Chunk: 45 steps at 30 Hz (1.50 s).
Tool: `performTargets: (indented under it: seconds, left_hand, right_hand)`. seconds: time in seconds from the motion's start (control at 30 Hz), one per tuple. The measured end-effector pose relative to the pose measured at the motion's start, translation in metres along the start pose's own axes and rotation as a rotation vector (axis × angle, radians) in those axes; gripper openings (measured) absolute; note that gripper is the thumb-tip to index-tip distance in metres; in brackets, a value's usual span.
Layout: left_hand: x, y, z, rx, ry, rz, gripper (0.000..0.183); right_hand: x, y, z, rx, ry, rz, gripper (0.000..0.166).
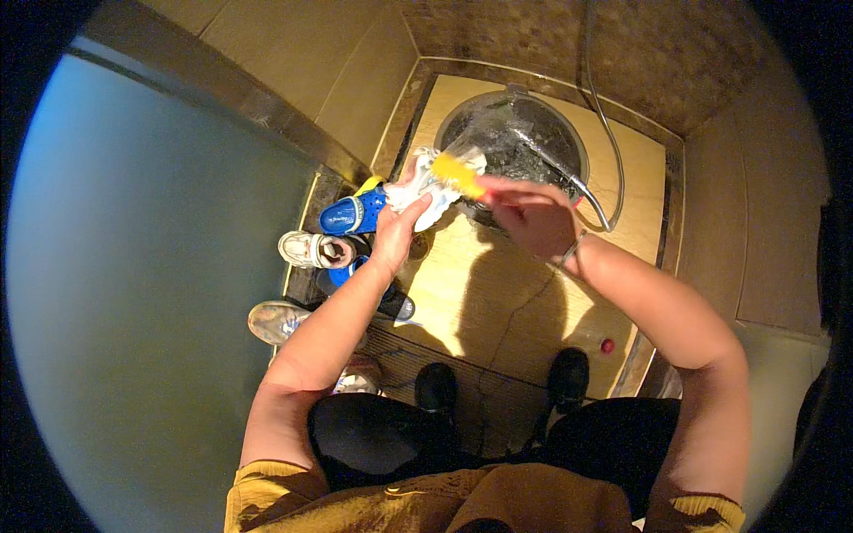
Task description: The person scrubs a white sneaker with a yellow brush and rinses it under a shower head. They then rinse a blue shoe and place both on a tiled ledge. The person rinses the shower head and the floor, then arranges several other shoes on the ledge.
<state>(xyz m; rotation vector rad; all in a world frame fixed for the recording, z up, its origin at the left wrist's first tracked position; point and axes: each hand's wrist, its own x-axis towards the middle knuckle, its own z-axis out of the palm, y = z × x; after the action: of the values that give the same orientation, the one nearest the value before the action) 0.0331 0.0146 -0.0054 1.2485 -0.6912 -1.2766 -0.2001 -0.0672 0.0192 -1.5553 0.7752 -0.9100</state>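
Note:
My left hand [398, 230] grips a white shoe [433, 206], wet-looking and partly hidden, held up left of a dark round basin. My right hand [536, 216], blurred, is closed around the reddish handle of a brush with yellow bristles [453, 172], which lies against the shoe. Behind them the basin [581, 143] holds water. A metal shower head [543, 154] on a hose rests over its right side, and water sprays from it towards the shoe.
A blue clog [338, 216], a pale sneaker [303, 250], a greyish shoe [276, 321] and other footwear line the left ledge. The metal hose [621, 180] curves up the back wall. A small red round object [607, 346] lies on the floor at right. Tiled walls enclose the basin.

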Motion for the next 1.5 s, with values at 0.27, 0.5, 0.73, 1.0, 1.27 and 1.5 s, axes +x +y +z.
performTargets:
  seconds: [0.27,0.5,0.73,1.0,1.27,1.5]
  left_hand:
    - [0.002,-0.004,-0.007,0.019,-0.020,0.025,0.046]
    - [0.004,-0.002,0.000,0.055,-0.035,0.028,0.042]
    - [0.008,0.007,0.002,-0.001,-0.043,-0.079,0.036]
    - [-0.006,0.018,0.011,0.395,-0.154,0.021,0.056]
    - [-0.010,-0.004,0.004,0.417,-0.165,0.246,0.063]
    - [-0.008,-0.019,-0.006,0.369,-0.166,0.250,0.063]
  right_hand:
    - [0.021,-0.011,-0.025,-0.576,-0.085,-0.107,0.025]
    - [0.022,-0.002,-0.017,-0.594,-0.184,-0.204,0.026]
    - [0.022,0.016,-0.003,-0.090,-0.243,0.546,0.022]
    - [0.020,0.004,-0.037,-0.579,0.111,0.052,0.045]
    - [0.009,-0.016,-0.012,-0.563,-0.069,0.024,0.032]
    - [0.032,-0.019,-0.027,-0.912,-0.065,-0.019,0.028]
